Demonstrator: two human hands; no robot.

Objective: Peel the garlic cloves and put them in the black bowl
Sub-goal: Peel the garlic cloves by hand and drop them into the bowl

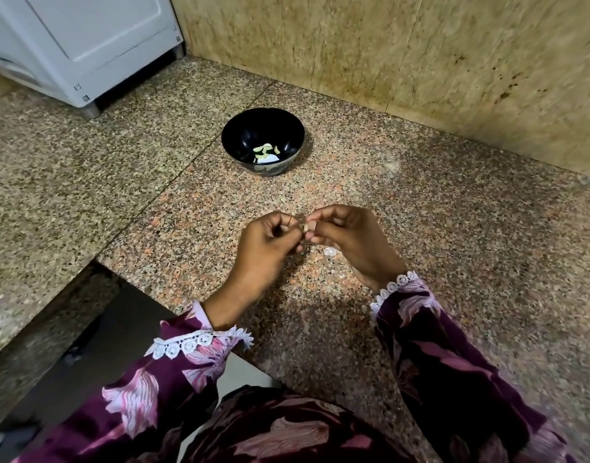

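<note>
My left hand point(270, 242) and right hand point(347, 238) both pinch one garlic clove point(306, 226) between fingertips, held above the near bench point(454, 228); black bowl point(240, 135) sits farther back holding peeled cloves point(266, 149)

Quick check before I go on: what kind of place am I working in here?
Most likely a home kitchen. A speckled granite counter meets a stained tiled wall, a white appliance stands at the back left, and both hands pinch a garlic clove near the black bowl of peeled cloves.
</note>
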